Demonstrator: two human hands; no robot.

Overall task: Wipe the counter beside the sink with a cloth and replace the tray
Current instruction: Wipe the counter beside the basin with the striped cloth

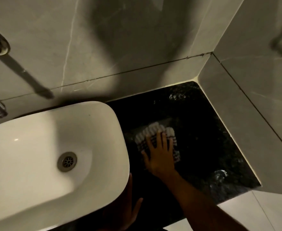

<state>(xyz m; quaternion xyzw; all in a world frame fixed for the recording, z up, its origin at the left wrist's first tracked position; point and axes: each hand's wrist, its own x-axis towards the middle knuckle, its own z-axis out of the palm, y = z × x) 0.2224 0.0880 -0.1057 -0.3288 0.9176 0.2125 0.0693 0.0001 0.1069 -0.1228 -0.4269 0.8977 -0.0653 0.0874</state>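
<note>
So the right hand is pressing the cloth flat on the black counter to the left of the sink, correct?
Not quite. In the head view the right hand presses the cloth flat on the black counter, but that counter lies to the right of the sink, not the left.

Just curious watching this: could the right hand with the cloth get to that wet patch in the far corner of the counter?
Probably yes. The right hand presses the cloth flat on the dark counter, and nothing stands between it and the wet patch.
</note>
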